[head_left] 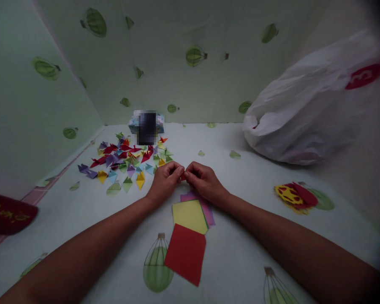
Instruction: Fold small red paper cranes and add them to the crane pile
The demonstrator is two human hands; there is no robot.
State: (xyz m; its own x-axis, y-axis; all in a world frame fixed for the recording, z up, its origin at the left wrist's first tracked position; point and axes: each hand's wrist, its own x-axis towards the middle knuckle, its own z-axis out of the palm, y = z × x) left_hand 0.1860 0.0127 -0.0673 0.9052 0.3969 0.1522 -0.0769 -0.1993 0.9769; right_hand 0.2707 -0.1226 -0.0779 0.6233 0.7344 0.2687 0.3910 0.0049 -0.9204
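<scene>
My left hand (165, 178) and my right hand (202, 181) meet at the middle of the cloth, fingers pinched together on a small red folded paper (183, 177) that is mostly hidden between them. Just below my hands lies a loose stack of paper squares: a yellow sheet (190, 215) on top of pink and purple ones, with a red sheet (186, 252) nearest me. To the upper left lies a pile of folded paper pieces (126, 160) in red, purple, yellow, blue and green.
A white plastic bag (307, 114) bulges at the right. A small box (147, 124) stands at the back by the wall. A red and yellow item (293, 196) lies right, a dark red object (6, 213) at the left edge.
</scene>
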